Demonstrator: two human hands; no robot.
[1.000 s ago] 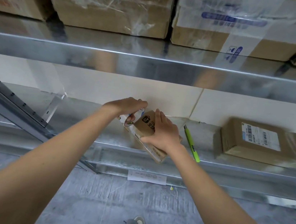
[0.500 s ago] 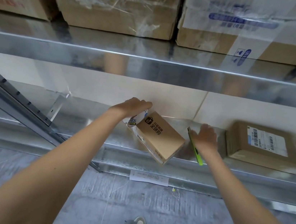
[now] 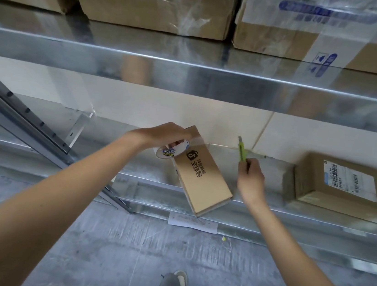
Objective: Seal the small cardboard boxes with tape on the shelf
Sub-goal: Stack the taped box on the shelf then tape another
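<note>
The right hand (image 3: 251, 178) has left the box (image 3: 203, 171) and now grips the green knife (image 3: 242, 151), ready, I reckon, to cut the tape while the left hand (image 3: 160, 134) holds the tape roll (image 3: 169, 151) at frame centre.

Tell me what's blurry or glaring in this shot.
Head view: the labelled parcel at right is motion-smeared; the metal shelf edge carries glare and reflections; the wide lens bows the shelf lines; the printed box and green cutter stay fairly sharp.

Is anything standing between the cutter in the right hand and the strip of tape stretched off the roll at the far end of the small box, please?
Nothing visible does. The right hand holds the green cutter upright, and only bare shelf separates it from the tape strip by the roll in the left hand on the small box.
</note>
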